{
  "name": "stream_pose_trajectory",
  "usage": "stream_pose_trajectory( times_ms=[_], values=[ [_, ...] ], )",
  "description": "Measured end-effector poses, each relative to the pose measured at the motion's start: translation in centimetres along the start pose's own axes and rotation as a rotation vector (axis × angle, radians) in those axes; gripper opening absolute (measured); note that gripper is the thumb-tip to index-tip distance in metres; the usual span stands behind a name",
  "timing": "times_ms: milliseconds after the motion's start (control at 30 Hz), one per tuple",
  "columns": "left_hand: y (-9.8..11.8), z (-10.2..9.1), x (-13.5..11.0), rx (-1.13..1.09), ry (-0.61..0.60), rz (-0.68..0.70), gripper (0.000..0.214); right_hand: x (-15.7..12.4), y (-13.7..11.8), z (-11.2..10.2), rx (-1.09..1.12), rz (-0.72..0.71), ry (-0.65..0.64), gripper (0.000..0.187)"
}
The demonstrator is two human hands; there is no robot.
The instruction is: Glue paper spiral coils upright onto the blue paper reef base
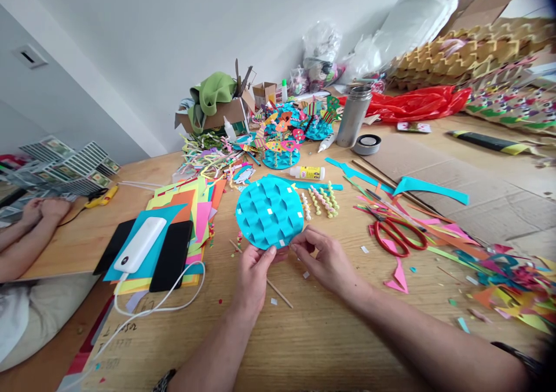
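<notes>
A round blue paper disc with a woven, wavy surface and small white squares on it is held up over the wooden table. My left hand grips its lower edge with thumb and fingers closed. My right hand pinches the lower right edge of the same disc. A thin wooden stick lies on the table just under my hands. Several curled paper spirals lie right of the disc.
Red scissors and paper scraps lie to the right. A glue bottle, finished blue paper crafts and a steel flask stand behind. Coloured paper sheets with a white power bank and phones sit left. Another person's hands rest at far left.
</notes>
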State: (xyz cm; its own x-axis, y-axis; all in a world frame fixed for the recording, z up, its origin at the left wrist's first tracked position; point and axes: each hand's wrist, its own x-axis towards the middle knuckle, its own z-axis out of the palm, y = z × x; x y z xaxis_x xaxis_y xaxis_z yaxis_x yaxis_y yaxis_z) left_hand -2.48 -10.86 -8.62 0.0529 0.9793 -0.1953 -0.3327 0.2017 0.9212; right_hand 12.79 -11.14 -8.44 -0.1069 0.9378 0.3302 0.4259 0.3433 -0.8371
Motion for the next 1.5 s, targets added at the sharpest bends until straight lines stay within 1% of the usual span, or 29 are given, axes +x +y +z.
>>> stream_pose_trajectory(
  times_ms=[500,700,900,1033,1167,1300,1500],
  values=[
    [-0.28,-0.08,0.05,0.031,-0.013,0.009,0.027,-0.14,0.47,0.28,-0.028,0.021,-0.004,0.013],
    [-0.23,-0.06,0.04,0.040,-0.016,0.006,0.026,-0.20,0.77,0.25,-0.030,-0.021,0.000,0.014],
    [-0.45,-0.04,0.01,0.057,-0.008,0.005,0.027,-0.21,0.48,0.23,-0.063,-0.069,-0.008,0.016],
    [-0.53,0.09,-0.09,0.051,-0.023,0.006,0.026,-0.23,0.36,0.26,-0.067,-0.068,0.011,0.017],
    [-0.23,0.09,-0.06,0.016,0.005,0.025,0.026,-0.25,0.45,0.15,-0.065,-0.081,0.029,0.015],
    [0.06,-0.03,0.08,0.012,0.006,0.021,0.028,-0.17,0.42,0.02,-0.064,-0.093,0.018,0.016],
    [0.03,-0.32,0.22,0.022,0.029,0.017,0.032,0.07,0.63,-0.13,-0.086,-0.154,0.003,0.018]
  ],
)
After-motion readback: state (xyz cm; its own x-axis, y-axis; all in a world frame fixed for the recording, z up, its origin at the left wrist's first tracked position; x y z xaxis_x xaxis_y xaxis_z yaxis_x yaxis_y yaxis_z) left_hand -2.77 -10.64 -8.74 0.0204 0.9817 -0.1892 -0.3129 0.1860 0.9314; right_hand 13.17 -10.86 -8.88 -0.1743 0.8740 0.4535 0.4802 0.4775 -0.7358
